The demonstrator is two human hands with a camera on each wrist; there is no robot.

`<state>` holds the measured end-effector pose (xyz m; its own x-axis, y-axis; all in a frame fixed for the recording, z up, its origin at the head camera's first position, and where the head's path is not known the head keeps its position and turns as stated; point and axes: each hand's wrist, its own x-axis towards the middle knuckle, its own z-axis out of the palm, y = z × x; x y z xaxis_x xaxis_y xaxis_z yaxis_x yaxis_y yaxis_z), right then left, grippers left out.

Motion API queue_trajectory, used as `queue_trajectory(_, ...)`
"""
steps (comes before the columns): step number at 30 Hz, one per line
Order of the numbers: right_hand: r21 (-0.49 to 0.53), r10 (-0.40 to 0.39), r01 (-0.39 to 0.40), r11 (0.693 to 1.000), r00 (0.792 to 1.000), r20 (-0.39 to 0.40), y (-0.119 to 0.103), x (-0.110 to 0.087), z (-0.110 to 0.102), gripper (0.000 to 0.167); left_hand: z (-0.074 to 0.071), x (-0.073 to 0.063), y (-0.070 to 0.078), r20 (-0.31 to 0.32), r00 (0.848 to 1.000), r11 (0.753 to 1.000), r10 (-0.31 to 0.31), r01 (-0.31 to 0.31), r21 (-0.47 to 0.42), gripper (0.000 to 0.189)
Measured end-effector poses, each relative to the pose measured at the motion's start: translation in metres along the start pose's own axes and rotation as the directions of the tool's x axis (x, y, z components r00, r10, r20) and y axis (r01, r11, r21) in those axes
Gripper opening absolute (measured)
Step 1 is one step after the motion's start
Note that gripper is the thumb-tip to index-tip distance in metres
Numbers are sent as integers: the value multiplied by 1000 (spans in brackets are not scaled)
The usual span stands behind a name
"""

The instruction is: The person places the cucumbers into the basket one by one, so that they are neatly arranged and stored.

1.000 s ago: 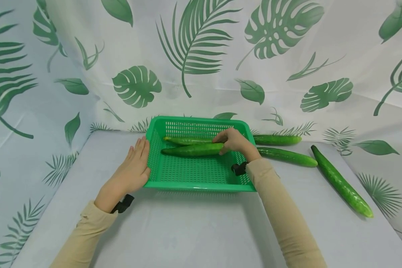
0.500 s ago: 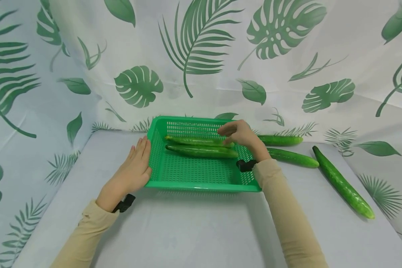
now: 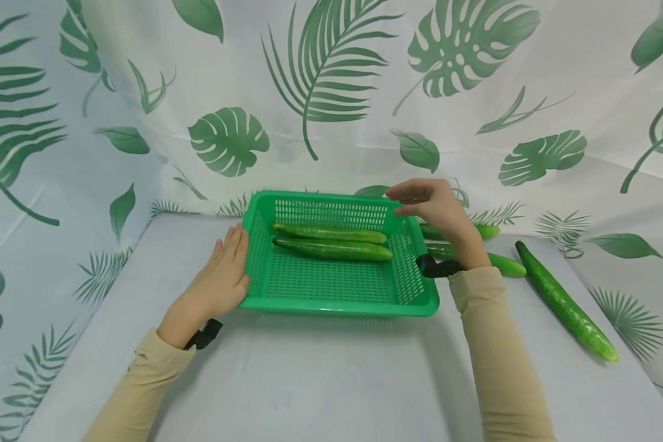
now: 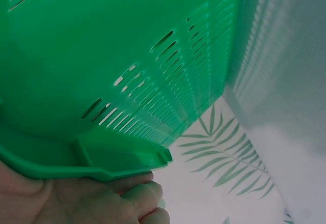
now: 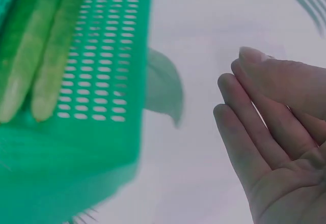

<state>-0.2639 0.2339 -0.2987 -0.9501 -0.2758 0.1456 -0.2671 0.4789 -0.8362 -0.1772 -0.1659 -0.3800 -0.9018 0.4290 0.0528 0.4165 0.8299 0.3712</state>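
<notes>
A green plastic basket (image 3: 331,307) with slotted walls stands in the middle of the table. Two cucumbers lie side by side in it, a back cucumber (image 3: 331,233) and a front cucumber (image 3: 334,249). My left hand (image 3: 218,279) rests with straight fingers against the basket's left side; in the left wrist view its fingers (image 4: 145,201) lie along the rim. Above the basket's back right corner, my right hand (image 3: 436,205) hovers with loosely bent fingers and holds nothing. The right wrist view shows this hand (image 5: 280,132) apart from the basket wall.
Right of the basket lie three more cucumbers: a rear cucumber (image 3: 487,231) and a middle cucumber (image 3: 507,265), both partly hidden by the right hand and wrist, and a slanting cucumber (image 3: 566,301) near the table's right edge. A leaf-printed curtain (image 3: 331,166) hangs behind the table.
My right hand has let go of the front cucumber in the basket, then risen and moved right over the basket's right side. The left hand has stayed at the basket's left side.
</notes>
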Motion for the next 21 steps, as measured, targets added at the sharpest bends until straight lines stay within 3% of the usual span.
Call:
queue_trajectory(6, -26, -44, 41, 999, 992, -116, -5, -25, -23, 31, -1, 0, 1, 4, 1000, 1000, -1, 1, -14, 71)
queue_trajectory(11, -41, -84, 77, 996, 971, -222, -6, -51, -41, 34, 1, -1, -1, 2, 1000, 1000, -1, 1, -13, 70)
queue_trajectory(16, -92, -115, 87, 992, 928, -354, 0, -77, -60, 31, 1, -2, -3, 7, 1000, 1000, -4, 4, -20, 71)
queue_trajectory(17, -65, -113, 95, 993, 920, -374, 2, -83, -65, 30, 2, -1, -3, 6, 1000, 1000, -3, 3, -17, 71)
queue_trajectory(21, -19, -50, 46, 999, 878, -477, 13, -109, -89, 31, 3, 0, -4, 7, 1000, 1000, -2, 2, -14, 71)
